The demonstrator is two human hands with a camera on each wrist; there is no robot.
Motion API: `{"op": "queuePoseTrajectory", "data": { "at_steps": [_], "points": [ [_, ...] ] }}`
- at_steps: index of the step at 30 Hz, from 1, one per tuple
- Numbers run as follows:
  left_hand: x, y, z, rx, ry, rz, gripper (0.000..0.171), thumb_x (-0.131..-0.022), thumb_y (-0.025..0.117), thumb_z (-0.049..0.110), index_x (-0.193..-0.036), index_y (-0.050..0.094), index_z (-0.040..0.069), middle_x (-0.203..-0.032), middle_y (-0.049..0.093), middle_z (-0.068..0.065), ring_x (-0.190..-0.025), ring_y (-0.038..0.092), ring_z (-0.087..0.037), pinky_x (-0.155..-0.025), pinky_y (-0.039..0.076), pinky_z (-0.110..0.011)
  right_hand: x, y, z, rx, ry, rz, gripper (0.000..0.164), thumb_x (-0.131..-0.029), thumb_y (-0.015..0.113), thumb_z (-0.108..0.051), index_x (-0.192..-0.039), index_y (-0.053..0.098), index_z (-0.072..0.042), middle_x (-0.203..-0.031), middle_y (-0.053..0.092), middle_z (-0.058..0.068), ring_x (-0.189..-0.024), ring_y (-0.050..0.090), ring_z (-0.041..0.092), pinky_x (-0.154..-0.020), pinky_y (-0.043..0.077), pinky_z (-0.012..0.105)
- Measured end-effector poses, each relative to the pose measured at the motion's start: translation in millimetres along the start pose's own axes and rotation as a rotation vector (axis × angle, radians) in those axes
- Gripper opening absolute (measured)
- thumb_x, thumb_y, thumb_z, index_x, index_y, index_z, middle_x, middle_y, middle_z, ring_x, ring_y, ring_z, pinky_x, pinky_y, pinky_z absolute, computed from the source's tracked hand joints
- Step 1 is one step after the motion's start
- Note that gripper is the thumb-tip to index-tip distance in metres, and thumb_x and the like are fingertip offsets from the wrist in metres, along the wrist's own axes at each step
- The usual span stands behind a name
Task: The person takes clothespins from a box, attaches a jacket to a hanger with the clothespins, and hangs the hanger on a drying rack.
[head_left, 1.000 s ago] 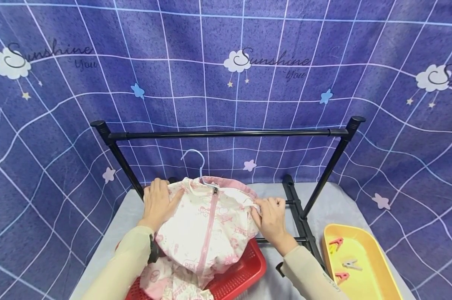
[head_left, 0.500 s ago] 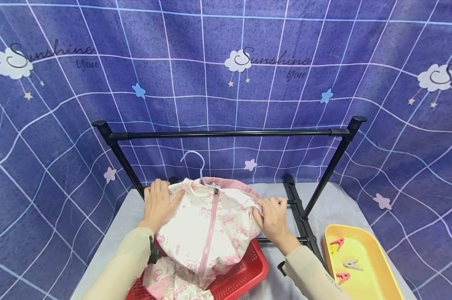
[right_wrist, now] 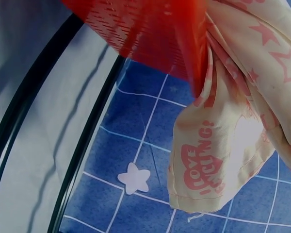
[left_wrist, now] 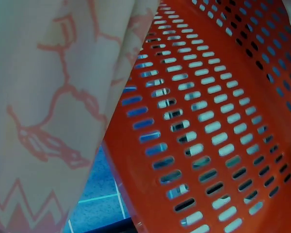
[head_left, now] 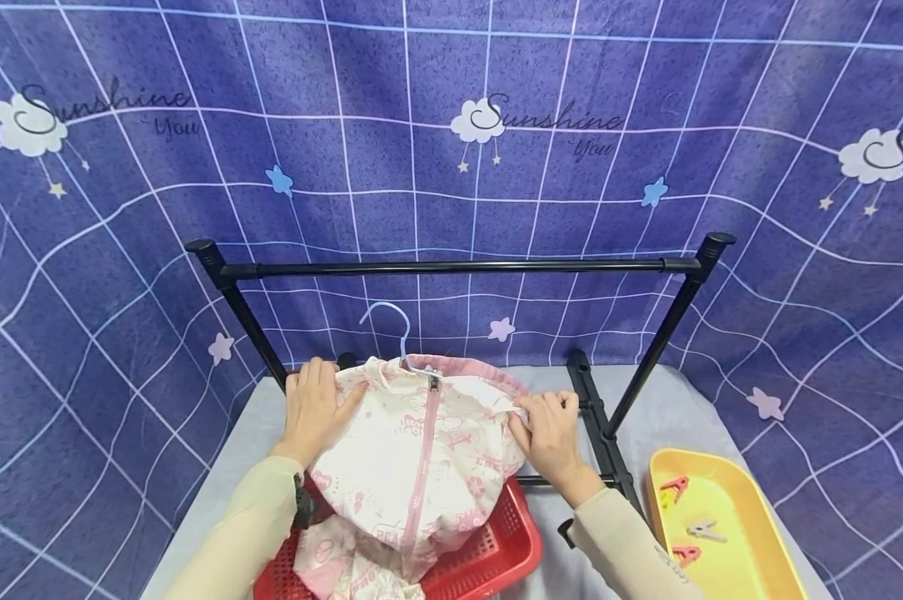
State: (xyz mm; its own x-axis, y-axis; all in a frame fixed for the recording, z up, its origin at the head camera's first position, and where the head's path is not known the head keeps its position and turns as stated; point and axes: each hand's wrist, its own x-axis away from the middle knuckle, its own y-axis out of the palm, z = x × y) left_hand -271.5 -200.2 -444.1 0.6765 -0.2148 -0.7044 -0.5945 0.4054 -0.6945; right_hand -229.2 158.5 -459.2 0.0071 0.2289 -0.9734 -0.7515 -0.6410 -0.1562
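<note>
A white and pink printed jacket (head_left: pixel 380 450) with a pink zipper is spread over a blue hanger (head_left: pixel 405 337), whose hook rises from the collar. My left hand (head_left: pixel 316 412) grips the jacket's left shoulder, thumb across the front. At the opposite shoulder my right hand (head_left: pixel 551 437) pinches the edge of the cloth. The jacket's lower part hangs over a red basket (head_left: pixel 522 554). In the right wrist view a sleeve (right_wrist: pixel 199 160) dangles beside the basket. Printed cloth (left_wrist: pixel 53 107) fills the left of the left wrist view, and neither hand's fingers show clearly in the wrist views.
A black clothes rack (head_left: pixel 451 267) stands behind the jacket, its bar bare. More printed clothing (head_left: pixel 339 562) lies in the basket. At right a yellow tray (head_left: pixel 751 533) holds several clothespins (head_left: pixel 706 531). A blue patterned curtain (head_left: pixel 556 183) surrounds the table.
My right hand has shifted slightly to the right with the jacket's shoulder edge. The basket sits a little further right. My left hand keeps its hold.
</note>
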Motion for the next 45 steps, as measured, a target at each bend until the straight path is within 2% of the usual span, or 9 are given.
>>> {"op": "queuePoseTrajectory", "data": {
  "at_steps": [3,6,14,26,36,45],
  "points": [
    [-0.3,-0.5,-0.2,-0.005,0.012,0.010,0.074,-0.096,0.029,0.070,-0.094,0.047,-0.001,-0.091,0.046,-0.018,-0.087,0.047,-0.039,-0.075,0.034,-0.052,-0.8,-0.6,1.4,0.004,-0.010,0.002,0.021,-0.098,0.055,-0.016,-0.089,0.060,0.002,-0.072,0.057,0.007,-0.057,0.044,0.024,-0.067,0.031,0.047],
    [-0.3,-0.9,0.1,-0.007,0.012,0.006,0.078,-0.095,0.023,0.074,-0.094,0.047,-0.001,-0.090,0.046,-0.017,-0.087,0.047,-0.038,-0.075,0.034,-0.051,-1.0,-1.3,2.2,0.004,-0.016,0.003,0.021,-0.098,0.055,-0.016,-0.089,0.060,0.002,-0.072,0.057,0.007,-0.057,0.044,0.024,-0.067,0.030,0.047],
    [0.6,-2.2,1.7,-0.001,0.019,0.018,0.077,-0.096,0.022,0.073,-0.092,0.046,0.000,-0.088,0.045,-0.016,-0.083,0.046,-0.037,-0.072,0.032,-0.050,-2.5,-3.0,4.1,-0.004,-0.032,0.015,0.021,-0.098,0.055,-0.016,-0.089,0.061,0.002,-0.073,0.059,0.007,-0.057,0.043,0.023,-0.067,0.030,0.047],
    [2.4,-1.4,-3.3,0.023,0.067,0.071,0.069,-0.099,0.027,0.068,-0.086,0.044,0.002,-0.083,0.044,-0.015,-0.078,0.043,-0.036,-0.070,0.031,-0.051,-5.2,-6.0,6.2,-0.006,-0.067,0.021,0.021,-0.097,0.056,-0.015,-0.088,0.060,0.003,-0.073,0.058,0.008,-0.057,0.043,0.023,-0.067,0.030,0.048],
    [5.3,-5.9,-7.3,0.005,0.030,0.025,0.072,-0.099,0.024,0.068,-0.090,0.048,0.000,-0.086,0.047,-0.016,-0.082,0.046,-0.037,-0.072,0.032,-0.049,-7.7,-10.1,8.0,-0.013,-0.069,0.011,0.022,-0.098,0.057,-0.016,-0.085,0.060,0.002,-0.072,0.056,0.007,-0.056,0.042,0.022,-0.067,0.030,0.048],
    [7.1,-4.9,-13.5,0.019,0.026,0.062,0.070,-0.100,0.026,0.067,-0.088,0.048,0.001,-0.085,0.048,-0.016,-0.083,0.047,-0.038,-0.071,0.031,-0.050,-7.4,-11.7,8.7,-0.015,-0.070,0.026,0.023,-0.098,0.056,-0.016,-0.085,0.060,0.003,-0.070,0.055,0.007,-0.055,0.041,0.023,-0.067,0.030,0.048]
  ]
}}
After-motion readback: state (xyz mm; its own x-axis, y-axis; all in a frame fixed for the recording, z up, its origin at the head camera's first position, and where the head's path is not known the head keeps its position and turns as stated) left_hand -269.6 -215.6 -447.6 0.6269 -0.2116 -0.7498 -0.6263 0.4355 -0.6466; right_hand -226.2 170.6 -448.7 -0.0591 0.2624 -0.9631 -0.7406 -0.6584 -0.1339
